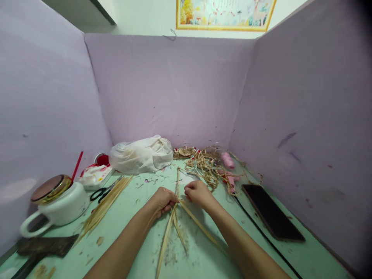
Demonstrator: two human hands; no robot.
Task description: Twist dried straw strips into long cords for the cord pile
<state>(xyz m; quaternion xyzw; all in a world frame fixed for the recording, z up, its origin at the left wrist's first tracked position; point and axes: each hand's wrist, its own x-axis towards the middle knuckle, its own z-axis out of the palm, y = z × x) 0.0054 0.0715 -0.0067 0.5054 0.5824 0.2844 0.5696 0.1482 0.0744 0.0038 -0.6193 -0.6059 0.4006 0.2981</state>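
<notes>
My left hand [161, 201] and my right hand [198, 193] meet over the middle of the pale green table [139, 232]. Both are closed on a bunch of long dry straw strips [174, 221]. The strips cross between the hands. One end points away toward the back, and several ends fan out toward me. My left hand pinches the strips where they cross; my right hand's fingers are curled just to the right of that spot.
At the left stand a white lidded mug [56, 205], scissors [101, 192], a bundle of straw strips [104, 205] and a dark cleaver [46, 246]. A white plastic bag [142, 154], woven straw pieces [203, 164] and pink thread [227, 159] lie at the back. A phone [271, 211] lies at the right. Purple panels enclose the table.
</notes>
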